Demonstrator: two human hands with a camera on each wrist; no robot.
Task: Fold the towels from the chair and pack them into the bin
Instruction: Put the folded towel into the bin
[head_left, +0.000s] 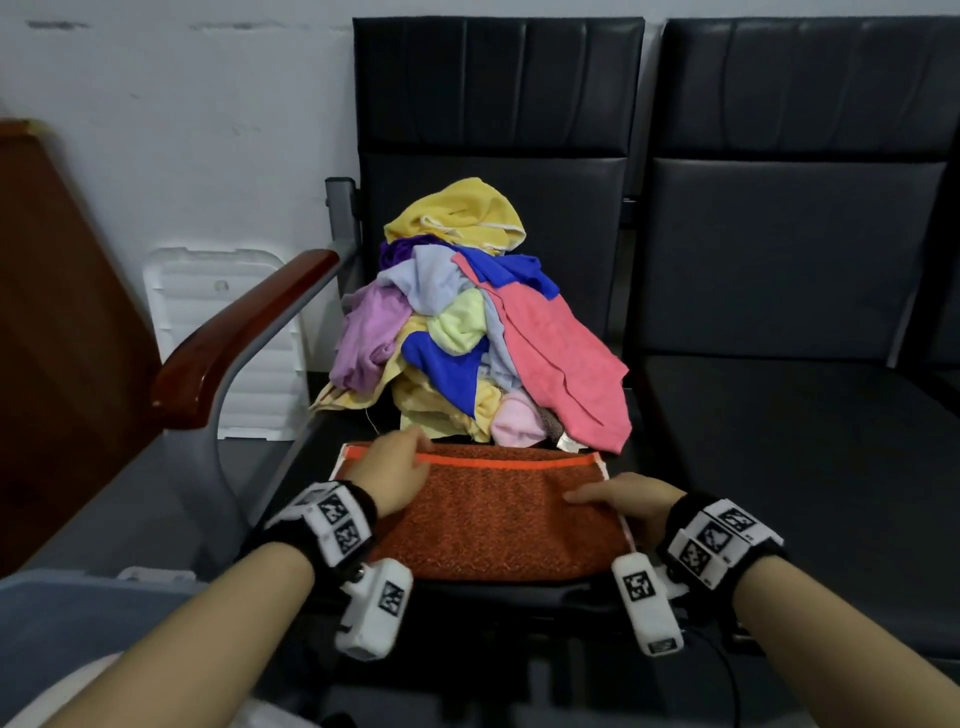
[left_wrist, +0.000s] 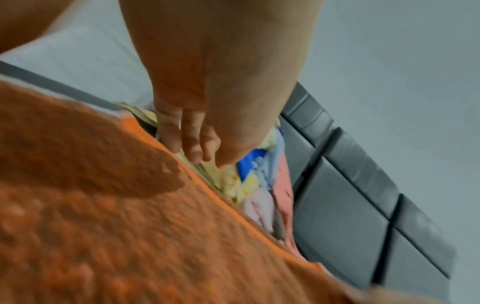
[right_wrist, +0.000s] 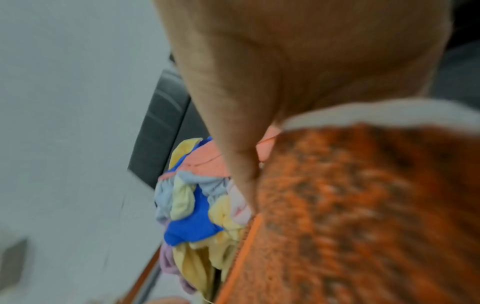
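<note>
An orange towel (head_left: 493, 519) (left_wrist: 130, 226) (right_wrist: 363, 205) lies flat across the front of the black chair seat (head_left: 519, 590), its bright orange hem along the far side. My left hand (head_left: 395, 467) (left_wrist: 207, 102) rests on the towel's far left corner, with straight fingers (left_wrist: 191, 144) reaching over the hem toward the pile. My right hand (head_left: 618, 499) (right_wrist: 259, 82) lies flat on the towel's right end, fingers pointing left. Behind the towel rises a heap of crumpled towels (head_left: 467, 322) (left_wrist: 259, 185) (right_wrist: 197, 205) in yellow, blue, pink and lilac. The grey-blue bin (head_left: 78, 608) shows at the lower left.
A wooden armrest (head_left: 234, 338) runs along the chair's left side. A second black chair (head_left: 805, 441) stands to the right. A white foam panel (head_left: 208, 312) leans on the wall, and a brown wooden board (head_left: 52, 312) stands at far left.
</note>
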